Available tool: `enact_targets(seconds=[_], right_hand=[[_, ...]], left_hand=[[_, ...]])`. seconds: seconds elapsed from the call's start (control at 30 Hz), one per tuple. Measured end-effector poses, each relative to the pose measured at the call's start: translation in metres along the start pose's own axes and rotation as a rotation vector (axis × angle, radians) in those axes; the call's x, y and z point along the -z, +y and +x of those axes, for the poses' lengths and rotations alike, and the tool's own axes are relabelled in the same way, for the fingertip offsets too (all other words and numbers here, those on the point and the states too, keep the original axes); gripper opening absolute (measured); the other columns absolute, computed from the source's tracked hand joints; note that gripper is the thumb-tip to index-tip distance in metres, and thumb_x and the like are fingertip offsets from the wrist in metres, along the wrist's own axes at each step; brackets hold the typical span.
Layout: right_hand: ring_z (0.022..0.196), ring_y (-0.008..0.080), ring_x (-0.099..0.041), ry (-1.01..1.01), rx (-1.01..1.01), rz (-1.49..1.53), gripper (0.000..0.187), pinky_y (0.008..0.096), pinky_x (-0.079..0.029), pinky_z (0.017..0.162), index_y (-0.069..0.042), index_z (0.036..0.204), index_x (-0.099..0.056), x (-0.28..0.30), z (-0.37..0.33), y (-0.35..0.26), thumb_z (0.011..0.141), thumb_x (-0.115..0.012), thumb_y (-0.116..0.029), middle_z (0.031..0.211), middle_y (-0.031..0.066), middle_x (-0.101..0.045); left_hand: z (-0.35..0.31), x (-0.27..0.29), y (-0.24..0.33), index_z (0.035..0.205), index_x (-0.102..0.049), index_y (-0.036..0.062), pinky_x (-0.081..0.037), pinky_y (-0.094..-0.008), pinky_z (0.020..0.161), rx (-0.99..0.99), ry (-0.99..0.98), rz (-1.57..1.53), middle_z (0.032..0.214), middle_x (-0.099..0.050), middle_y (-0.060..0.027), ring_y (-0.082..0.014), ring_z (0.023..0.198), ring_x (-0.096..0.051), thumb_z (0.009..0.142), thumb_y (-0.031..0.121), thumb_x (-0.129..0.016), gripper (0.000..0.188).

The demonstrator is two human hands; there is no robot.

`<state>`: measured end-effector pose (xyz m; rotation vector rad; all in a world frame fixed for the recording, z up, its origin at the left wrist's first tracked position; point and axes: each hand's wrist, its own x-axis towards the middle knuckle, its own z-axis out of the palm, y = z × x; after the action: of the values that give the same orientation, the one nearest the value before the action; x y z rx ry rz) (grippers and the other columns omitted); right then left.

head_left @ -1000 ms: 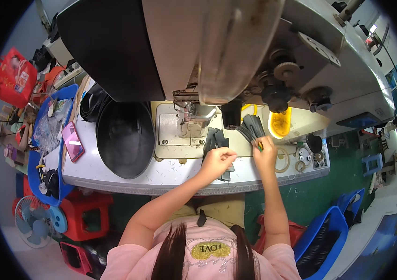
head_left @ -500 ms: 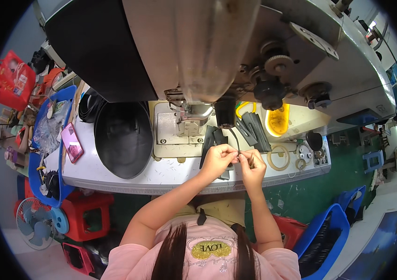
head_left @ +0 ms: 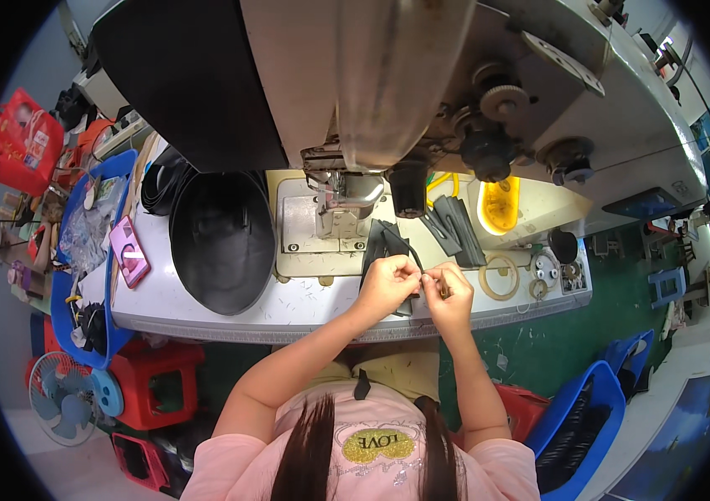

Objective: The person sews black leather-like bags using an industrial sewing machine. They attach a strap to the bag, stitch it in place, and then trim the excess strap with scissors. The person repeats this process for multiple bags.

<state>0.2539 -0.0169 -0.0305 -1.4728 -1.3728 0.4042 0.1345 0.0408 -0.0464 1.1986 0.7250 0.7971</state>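
Both my hands meet over the front edge of the white sewing table, close in front of the sewing machine. My left hand is closed in a pinch at the end of a narrow black strip. Fingertips of my right hand press together on the same strip, nearly touching the left ones. A small brownish thing, too hidden to name, shows in the right palm. Under and behind the hands lie black flat pieces. More black strips are stacked just beyond, to the right.
The sewing machine head overhangs the table; its metal plate is left of my hands. A black oval tray and a pink phone lie leftward. Rightward are a yellow dish, a tape ring and a blue bin.
The hands stay together at nearly the same place, with the fingers shifting slightly on the strip. My right hand has turned a little. The view has tilted slightly.
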Motion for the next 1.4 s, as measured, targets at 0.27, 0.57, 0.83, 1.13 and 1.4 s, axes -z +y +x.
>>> enact_targets(seconds=[0.27,0.57,0.83,1.13,1.4], right_hand=[[0.05,0.0117,-0.046,-0.004,0.096,-0.021,0.01,0.0227,-0.037,0.046,0.002,0.07,-0.052,-0.01,-0.004,-0.001,0.066,-0.059,0.008,0.067,0.0078,-0.051],[0.049,0.007,-0.041,-0.128,-0.069,0.136,0.007,0.0218,-0.033,0.045,0.004,0.066,-0.052,-0.011,-0.011,0.005,0.068,-0.057,0.007,0.061,0.0044,-0.049],[0.05,0.0075,-0.041,-0.224,-0.143,0.288,0.006,0.0222,-0.034,0.046,0.004,0.067,-0.052,-0.01,-0.01,-0.002,0.07,-0.057,0.005,0.062,0.0044,-0.049],[0.052,0.0069,-0.041,-0.112,-0.158,0.303,0.007,0.0209,-0.033,0.046,0.003,0.068,-0.05,-0.026,-0.03,-0.004,0.073,-0.054,0.004,0.063,0.0039,-0.049],[0.049,0.0026,-0.038,0.115,-0.425,0.562,0.014,0.0168,-0.029,0.039,-0.008,0.068,-0.05,0.043,-0.008,-0.019,0.081,-0.051,-0.002,0.069,-0.0025,-0.046]], left_hand=[[-0.007,0.003,-0.004,0.069,-0.053,-0.0006,-0.038,-0.0155,0.049,-0.049,0.053,0.143,0.064,-0.054,0.0007,-0.0011,0.056,-0.046,0.073,-0.003,-0.054,0.005],[-0.019,0.011,-0.001,0.064,-0.051,0.0017,-0.032,-0.017,0.046,-0.036,0.022,0.193,0.06,-0.047,0.0048,0.0005,0.054,-0.039,0.072,-0.002,-0.055,0.009],[-0.027,0.016,0.001,0.067,-0.05,0.0019,-0.031,-0.0159,0.046,-0.002,0.036,0.159,0.06,-0.046,0.0051,0.0004,0.054,-0.04,0.073,-0.002,-0.054,0.009],[-0.036,0.015,-0.008,0.071,-0.044,0.0055,-0.036,-0.0153,0.047,-0.03,0.021,-0.068,0.062,-0.046,0.0039,-0.0006,0.055,-0.043,0.08,0.01,-0.06,0.019],[-0.037,0.077,0.004,0.071,-0.048,0.0057,-0.033,-0.0175,0.04,0.085,0.148,0.128,0.059,-0.05,0.0025,-0.0025,0.046,-0.043,0.081,0.004,-0.056,0.013]])
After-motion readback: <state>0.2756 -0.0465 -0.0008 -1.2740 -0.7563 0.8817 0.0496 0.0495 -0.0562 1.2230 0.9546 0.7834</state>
